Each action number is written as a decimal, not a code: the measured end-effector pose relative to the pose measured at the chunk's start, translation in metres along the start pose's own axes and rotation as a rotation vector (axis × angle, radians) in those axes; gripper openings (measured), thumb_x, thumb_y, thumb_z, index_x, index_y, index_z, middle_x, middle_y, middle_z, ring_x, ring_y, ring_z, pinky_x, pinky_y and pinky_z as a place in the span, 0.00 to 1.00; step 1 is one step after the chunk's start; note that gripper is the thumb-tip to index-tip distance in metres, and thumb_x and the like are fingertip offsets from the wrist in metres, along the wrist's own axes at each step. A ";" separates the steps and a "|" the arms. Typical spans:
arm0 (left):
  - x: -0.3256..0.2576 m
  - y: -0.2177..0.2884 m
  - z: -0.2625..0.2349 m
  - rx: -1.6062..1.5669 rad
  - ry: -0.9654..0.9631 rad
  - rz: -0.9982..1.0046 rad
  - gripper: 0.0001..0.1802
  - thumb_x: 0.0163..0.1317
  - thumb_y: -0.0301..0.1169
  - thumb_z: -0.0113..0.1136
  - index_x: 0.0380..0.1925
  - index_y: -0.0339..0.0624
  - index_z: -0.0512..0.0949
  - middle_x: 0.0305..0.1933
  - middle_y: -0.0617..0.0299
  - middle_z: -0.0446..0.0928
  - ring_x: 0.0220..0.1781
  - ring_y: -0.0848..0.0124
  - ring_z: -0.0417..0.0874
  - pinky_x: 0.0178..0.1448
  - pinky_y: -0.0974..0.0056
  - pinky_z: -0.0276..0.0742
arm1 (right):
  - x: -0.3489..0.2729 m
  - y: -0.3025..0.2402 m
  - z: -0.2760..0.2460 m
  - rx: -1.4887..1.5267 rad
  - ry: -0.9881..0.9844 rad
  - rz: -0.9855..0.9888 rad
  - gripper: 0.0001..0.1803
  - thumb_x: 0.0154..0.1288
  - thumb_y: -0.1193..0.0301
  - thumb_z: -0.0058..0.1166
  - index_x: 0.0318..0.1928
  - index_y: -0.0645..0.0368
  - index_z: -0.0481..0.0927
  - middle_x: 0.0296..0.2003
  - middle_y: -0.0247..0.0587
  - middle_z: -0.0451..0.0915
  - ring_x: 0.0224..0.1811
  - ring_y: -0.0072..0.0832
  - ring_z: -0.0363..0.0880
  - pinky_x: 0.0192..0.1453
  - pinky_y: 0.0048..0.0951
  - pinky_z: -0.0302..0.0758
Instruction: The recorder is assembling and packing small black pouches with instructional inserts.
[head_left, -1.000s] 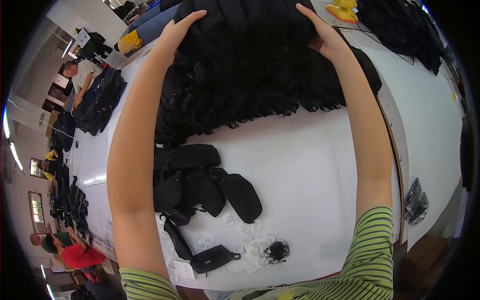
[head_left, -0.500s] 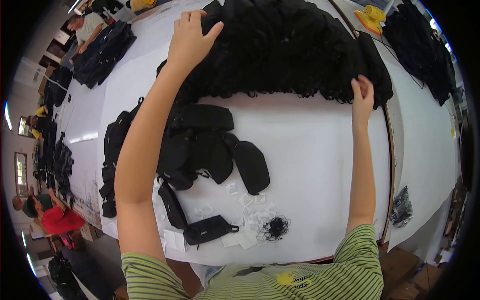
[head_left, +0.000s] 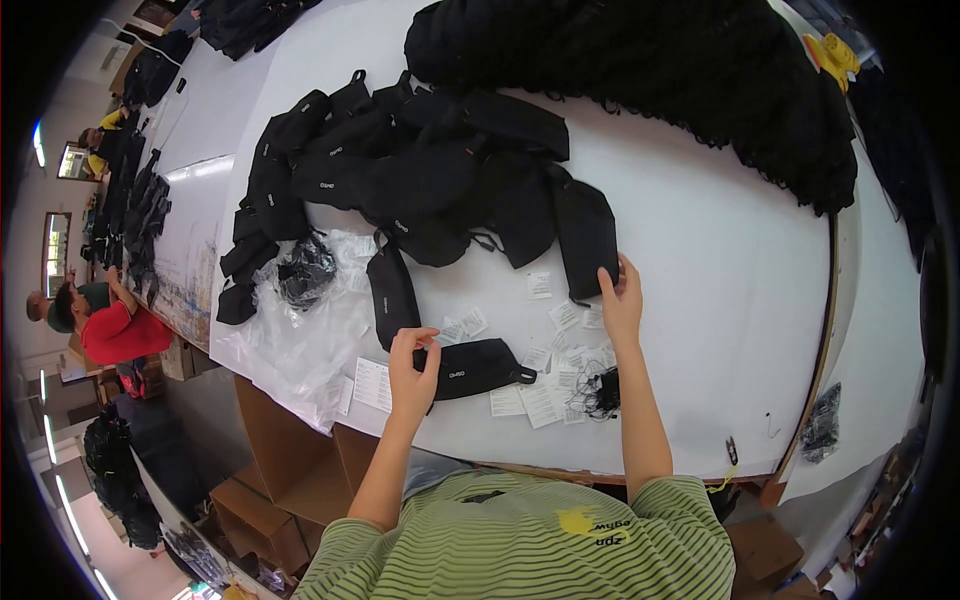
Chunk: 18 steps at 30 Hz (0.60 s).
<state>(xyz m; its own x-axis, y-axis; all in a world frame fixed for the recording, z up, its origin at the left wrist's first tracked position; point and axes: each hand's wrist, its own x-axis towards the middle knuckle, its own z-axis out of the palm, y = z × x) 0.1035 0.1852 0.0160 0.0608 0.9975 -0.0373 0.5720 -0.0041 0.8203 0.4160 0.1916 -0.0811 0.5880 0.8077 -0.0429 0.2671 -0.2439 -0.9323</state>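
My left hand [head_left: 412, 378] is over the near part of the table, fingers bent and thumb apart. Nothing shows between them. It is at the left end of a black zip pouch [head_left: 480, 366] with a loop, lying crosswise; a second narrow black pouch [head_left: 393, 295] lies just beyond. My right hand [head_left: 622, 295] touches the near right corner of another black pouch [head_left: 587, 235], with its thumb and fingers spread at the edge. Farther off lies a heap of black pouches [head_left: 420, 190]. Small white label slips [head_left: 540, 400] and a tangle of black cords [head_left: 603, 393] lie between my hands.
A long pile of black fabric pieces [head_left: 640, 60] covers the far side. Clear plastic bags [head_left: 300, 350] lie at the left edge. Thread snips [head_left: 731, 451] lie near the right front corner. Cardboard boxes [head_left: 290, 460] stand below. A person in red [head_left: 120, 330] works at the left.
Both my hands have come back from the far black pile to the nearer pouches. The view has shifted, bringing the plastic bags and snips into sight. The pouches appear unmoved.
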 end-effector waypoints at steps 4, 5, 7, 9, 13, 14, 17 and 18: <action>-0.016 -0.011 -0.003 0.074 -0.274 0.128 0.11 0.55 0.24 0.59 0.40 0.38 0.75 0.41 0.55 0.73 0.47 0.57 0.72 0.53 0.60 0.69 | 0.004 -0.036 0.019 -0.253 -0.106 -0.097 0.20 0.63 0.63 0.56 0.51 0.62 0.78 0.42 0.41 0.76 0.42 0.33 0.75 0.49 0.31 0.71; -0.018 -0.013 -0.001 0.110 -0.312 0.188 0.12 0.55 0.24 0.59 0.40 0.38 0.76 0.41 0.55 0.73 0.48 0.57 0.72 0.54 0.60 0.69 | -0.002 -0.040 0.011 -0.263 -0.083 -0.063 0.20 0.63 0.63 0.56 0.51 0.62 0.78 0.42 0.41 0.76 0.42 0.33 0.75 0.49 0.31 0.71; -0.015 -0.019 -0.002 0.136 -0.386 0.272 0.12 0.55 0.24 0.60 0.40 0.39 0.76 0.41 0.55 0.73 0.48 0.56 0.72 0.54 0.59 0.68 | -0.019 -0.047 -0.006 -0.284 -0.036 -0.203 0.17 0.63 0.64 0.55 0.49 0.60 0.79 0.41 0.41 0.77 0.43 0.33 0.75 0.49 0.32 0.70; -0.012 -0.029 -0.002 0.125 -0.414 0.356 0.12 0.54 0.24 0.61 0.40 0.39 0.76 0.42 0.55 0.73 0.48 0.56 0.72 0.55 0.59 0.68 | -0.054 -0.057 -0.038 -0.271 0.038 -0.177 0.15 0.64 0.66 0.54 0.48 0.59 0.79 0.41 0.40 0.78 0.43 0.31 0.76 0.48 0.30 0.70; -0.009 -0.028 -0.005 0.130 -0.395 0.520 0.13 0.52 0.25 0.62 0.40 0.41 0.76 0.43 0.56 0.73 0.49 0.56 0.72 0.54 0.60 0.68 | -0.160 -0.057 -0.087 -0.199 0.212 -0.113 0.09 0.63 0.71 0.53 0.42 0.59 0.81 0.39 0.36 0.79 0.38 0.25 0.76 0.44 0.26 0.69; -0.014 -0.029 -0.008 0.137 -0.389 0.550 0.14 0.52 0.26 0.63 0.40 0.41 0.75 0.43 0.56 0.73 0.49 0.56 0.72 0.54 0.60 0.68 | -0.188 -0.056 -0.091 -0.207 0.222 -0.112 0.09 0.63 0.71 0.53 0.42 0.59 0.81 0.39 0.36 0.79 0.38 0.25 0.76 0.44 0.26 0.69; -0.031 -0.029 -0.016 0.139 -0.387 0.617 0.17 0.51 0.28 0.64 0.42 0.41 0.75 0.46 0.56 0.72 0.52 0.56 0.70 0.57 0.57 0.65 | -0.261 -0.039 -0.085 -0.238 0.216 -0.018 0.06 0.62 0.73 0.55 0.38 0.57 0.82 0.33 0.31 0.80 0.31 0.21 0.74 0.36 0.23 0.67; -0.040 -0.030 -0.020 0.139 -0.357 0.627 0.17 0.51 0.29 0.65 0.42 0.41 0.75 0.47 0.55 0.71 0.53 0.56 0.69 0.58 0.56 0.64 | -0.279 -0.038 -0.078 -0.213 0.199 -0.002 0.06 0.61 0.73 0.55 0.38 0.56 0.82 0.33 0.31 0.80 0.30 0.20 0.73 0.35 0.23 0.67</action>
<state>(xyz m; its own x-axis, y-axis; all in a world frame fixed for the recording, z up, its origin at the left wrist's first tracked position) 0.0671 0.1465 0.0046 0.6601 0.7206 0.2122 0.4391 -0.5993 0.6693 0.3018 -0.0664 -0.0059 0.7198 0.6924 0.0502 0.4104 -0.3661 -0.8352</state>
